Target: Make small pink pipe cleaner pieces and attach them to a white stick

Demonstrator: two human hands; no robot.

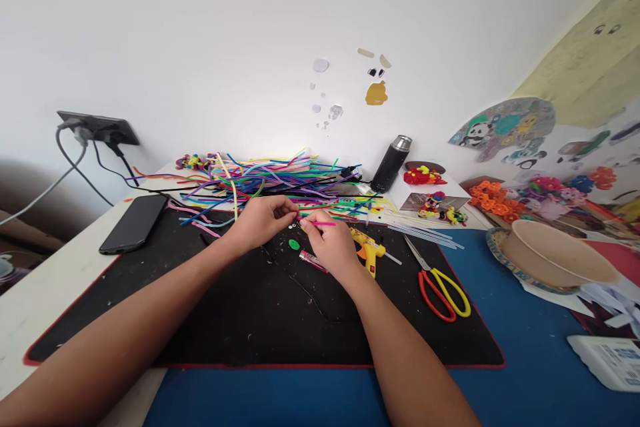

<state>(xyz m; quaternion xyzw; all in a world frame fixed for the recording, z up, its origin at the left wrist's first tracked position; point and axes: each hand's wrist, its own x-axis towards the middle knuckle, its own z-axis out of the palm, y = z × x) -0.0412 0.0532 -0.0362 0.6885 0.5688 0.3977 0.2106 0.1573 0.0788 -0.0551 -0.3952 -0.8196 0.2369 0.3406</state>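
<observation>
Both my hands meet over the far part of a black mat (260,320). My left hand (263,219) is closed in a pinch on one end of a pink pipe cleaner (323,223). My right hand (330,245) is also closed, gripping the same pipe cleaner, which sticks out to the right. Under my right hand lie a small green disc (294,245) and a pink lighter (313,261). A big heap of coloured pipe cleaners (280,180) lies just beyond my hands.
A yellow glue gun (369,250) and red-and-yellow scissors (440,283) lie right of my hands. A black phone (134,222) sits at the left, a dark flask (391,162) behind, a paper bowl (555,257) and craft flowers (493,197) at the right.
</observation>
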